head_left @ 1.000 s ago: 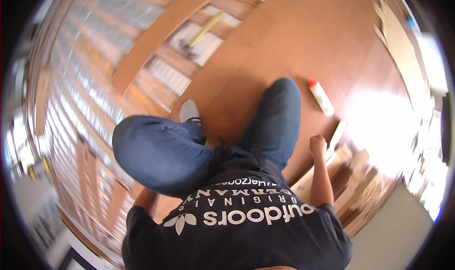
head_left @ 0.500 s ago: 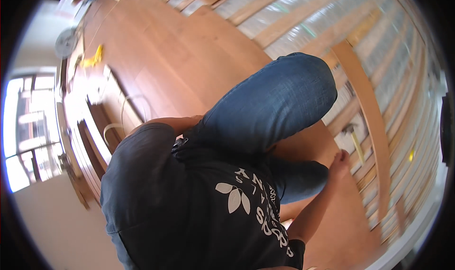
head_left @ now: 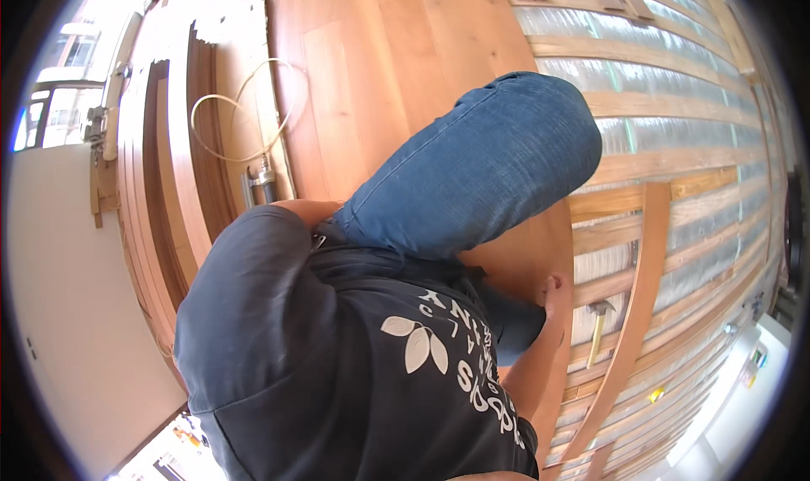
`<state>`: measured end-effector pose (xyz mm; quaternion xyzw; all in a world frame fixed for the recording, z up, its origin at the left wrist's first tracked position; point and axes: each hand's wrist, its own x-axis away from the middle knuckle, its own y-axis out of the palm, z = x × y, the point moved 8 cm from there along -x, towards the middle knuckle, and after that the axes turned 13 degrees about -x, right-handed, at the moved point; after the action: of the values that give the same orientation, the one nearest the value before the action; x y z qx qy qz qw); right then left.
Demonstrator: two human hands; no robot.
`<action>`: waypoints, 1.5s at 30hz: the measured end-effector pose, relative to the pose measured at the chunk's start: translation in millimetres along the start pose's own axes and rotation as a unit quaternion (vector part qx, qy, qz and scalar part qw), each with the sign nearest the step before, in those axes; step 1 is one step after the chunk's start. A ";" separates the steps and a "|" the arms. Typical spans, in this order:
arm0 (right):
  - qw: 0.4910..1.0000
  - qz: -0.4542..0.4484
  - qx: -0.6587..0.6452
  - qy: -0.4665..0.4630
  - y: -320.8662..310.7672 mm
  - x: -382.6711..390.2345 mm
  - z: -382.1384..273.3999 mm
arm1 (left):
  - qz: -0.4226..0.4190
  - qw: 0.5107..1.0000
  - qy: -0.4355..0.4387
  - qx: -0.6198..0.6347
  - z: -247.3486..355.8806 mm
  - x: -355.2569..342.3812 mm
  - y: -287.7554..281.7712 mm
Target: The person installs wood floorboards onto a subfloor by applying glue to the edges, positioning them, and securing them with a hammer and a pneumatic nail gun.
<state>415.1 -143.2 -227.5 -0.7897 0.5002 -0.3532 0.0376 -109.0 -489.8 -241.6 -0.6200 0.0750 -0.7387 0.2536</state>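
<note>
My right hand [head_left: 553,295] is low over the edge of the laid wooden floor [head_left: 553,245], beside my knee. Its fingers look bunched together; whether anything is between them cannot be made out. Close by, a hammer [head_left: 596,337] with a pale yellow handle lies among the exposed battens. My left forearm [head_left: 310,210] passes behind my raised, jeans-covered thigh [head_left: 498,160], which hides my left hand. A metal air tool [head_left: 267,180] with a cream hose [head_left: 221,157] lies left of that arm.
Wooden battens [head_left: 641,105] run across silvery sheeting on the right. A long loose board [head_left: 648,262] lies across them, and a small yellow object [head_left: 656,395] sits farther down. Long brown boards [head_left: 139,186] are stacked along the left, near a white panel [head_left: 59,287].
The view has turned, so the window has shifted up and the air tool now shows. My right hand stays near the floor edge; the hammer still lies among the battens.
</note>
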 end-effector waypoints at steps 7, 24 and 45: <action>0.999 0.036 0.034 0.009 -0.4 4.1 -9.1 | 0.036 0.997 0.021 -0.057 -24.3 24.7 -22.3; 0.998 -0.034 0.019 0.058 4.6 -10.4 10.6 | 0.095 0.678 -0.683 0.256 -217.8 154.1 101.2; 0.977 0.071 -0.127 0.155 -18.6 15.8 43.2 | 0.400 0.752 -0.409 0.327 -395.9 -33.0 -141.9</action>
<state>458.9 -159.6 -243.9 -0.6862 0.5957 -0.4011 -0.1154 -523.3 -432.9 -297.4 -0.6555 -0.0412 -0.2249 0.7198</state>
